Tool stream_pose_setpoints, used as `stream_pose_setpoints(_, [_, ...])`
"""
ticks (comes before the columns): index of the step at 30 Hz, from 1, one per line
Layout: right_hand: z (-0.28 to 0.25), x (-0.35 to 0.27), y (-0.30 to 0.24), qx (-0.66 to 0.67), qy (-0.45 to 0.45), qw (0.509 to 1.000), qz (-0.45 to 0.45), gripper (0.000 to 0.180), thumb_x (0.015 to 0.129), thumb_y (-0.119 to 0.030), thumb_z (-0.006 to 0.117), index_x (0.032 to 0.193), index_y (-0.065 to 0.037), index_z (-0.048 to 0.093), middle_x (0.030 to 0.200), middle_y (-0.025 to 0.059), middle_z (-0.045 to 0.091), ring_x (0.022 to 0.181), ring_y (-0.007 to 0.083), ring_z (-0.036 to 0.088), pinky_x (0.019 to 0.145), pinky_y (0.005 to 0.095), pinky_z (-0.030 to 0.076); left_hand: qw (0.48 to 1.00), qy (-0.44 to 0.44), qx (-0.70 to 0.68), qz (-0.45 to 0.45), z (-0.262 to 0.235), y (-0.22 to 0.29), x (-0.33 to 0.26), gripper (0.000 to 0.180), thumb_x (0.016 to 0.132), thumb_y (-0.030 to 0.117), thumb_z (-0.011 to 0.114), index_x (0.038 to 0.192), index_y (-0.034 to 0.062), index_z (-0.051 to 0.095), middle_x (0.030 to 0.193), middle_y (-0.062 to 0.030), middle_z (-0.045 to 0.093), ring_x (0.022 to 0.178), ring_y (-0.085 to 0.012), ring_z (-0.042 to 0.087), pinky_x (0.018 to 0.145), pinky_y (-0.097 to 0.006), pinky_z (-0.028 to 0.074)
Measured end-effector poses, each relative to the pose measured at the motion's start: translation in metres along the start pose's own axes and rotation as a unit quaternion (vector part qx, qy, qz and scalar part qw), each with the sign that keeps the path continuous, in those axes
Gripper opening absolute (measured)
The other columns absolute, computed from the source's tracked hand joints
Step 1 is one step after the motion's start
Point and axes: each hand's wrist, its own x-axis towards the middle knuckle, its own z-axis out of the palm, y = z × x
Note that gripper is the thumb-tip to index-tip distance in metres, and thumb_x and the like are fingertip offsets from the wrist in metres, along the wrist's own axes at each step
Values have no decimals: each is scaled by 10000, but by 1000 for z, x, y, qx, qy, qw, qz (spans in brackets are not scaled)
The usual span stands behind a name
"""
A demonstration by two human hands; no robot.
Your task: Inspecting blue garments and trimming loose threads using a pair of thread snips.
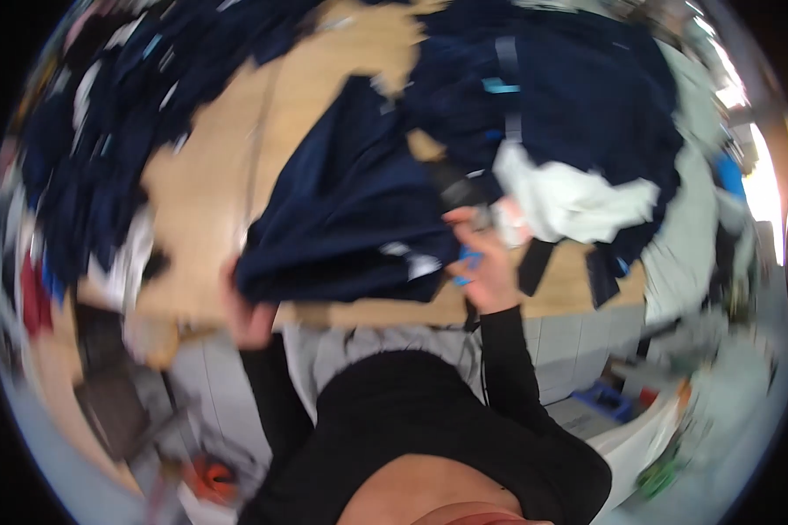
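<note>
A dark navy garment (pixel 350 201) is spread over the near edge of the table, with small white patches (pixel 411 260) near its lower right corner. My left hand (pixel 252 308) is closed on its lower left corner, the fingers partly behind the cloth. At the garment's right edge is my right hand (pixel 490 267), fingers curled round a small bright blue object (pixel 467 264). Blur hides what kind of object that is. Whether the right fingertips also pinch the cloth is unclear.
More navy garments lie heaped at the left (pixel 105 140) and far right (pixel 569 96) of the wooden table (pixel 210 166). A white cloth (pixel 578 199) and dark flat pieces (pixel 602 276) are right of my right hand. A chair (pixel 114 411) stands lower left.
</note>
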Motion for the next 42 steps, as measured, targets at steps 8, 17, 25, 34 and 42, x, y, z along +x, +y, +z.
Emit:
stream_pose_setpoints(8, [-18, -3, 19, 12, -39, 998, -45, 278, 1061, -46, 633, 1336, -6, 647, 1117, 91, 747, 598, 83, 580, 426, 223, 322, 991, 48, 61, 108, 58, -13, -28, 194, 1040, 243, 649, 920, 96, 607, 851, -22, 627, 837, -173, 656, 851, -338, 546])
stream_pose_setpoints(17, [-15, -1, 21, 4, -43, 998, -53, 340, 1018, -17, 697, 1341, -23, 592, 1046, 27, 687, 648, 62, 567, 447, 207, 337, 996, -54, -25, 60, 37, -12, -23, 191, 1088, 209, 623, 951, 78, 638, 884, -48, 714, 864, -177, 720, 860, -335, 581])
stream_pose_setpoints(25, [-40, 12, 39, 193, -1, 978, 79, 384, 1105, -62, 649, 1488, -46, 642, 1142, 41, 758, 601, 15, 511, 464, 179, 335, 958, -149, -244, 24, 21, -35, -4, 476, 1216, 247, 407, 1556, -62, 533, 1599, -224, 613, 1495, -343, 589, 1260, -526, 459])
stream_pose_setpoints(34, [-38, 24, 36, 326, 39, 934, 141, 203, 1123, -29, 626, 1289, 1, 738, 1272, 225, 779, 1067, 184, 778, 411, 186, 321, 946, -150, -286, 2, 23, -38, 0, 591, 1212, 236, 408, 1698, -79, 288, 1775, -236, 370, 1661, -350, 350, 1373, -540, 259])
stream_pose_setpoints(42, [-31, 18, 36, 329, 54, 932, 139, 177, 1109, -13, 642, 1249, -7, 751, 1214, 211, 795, 1008, 174, 776, 407, 188, 320, 948, -120, -296, 4, 21, -40, 3, 552, 1210, 181, 410, 1672, -106, 314, 1720, -264, 441, 1634, -359, 394, 1379, -527, 287])
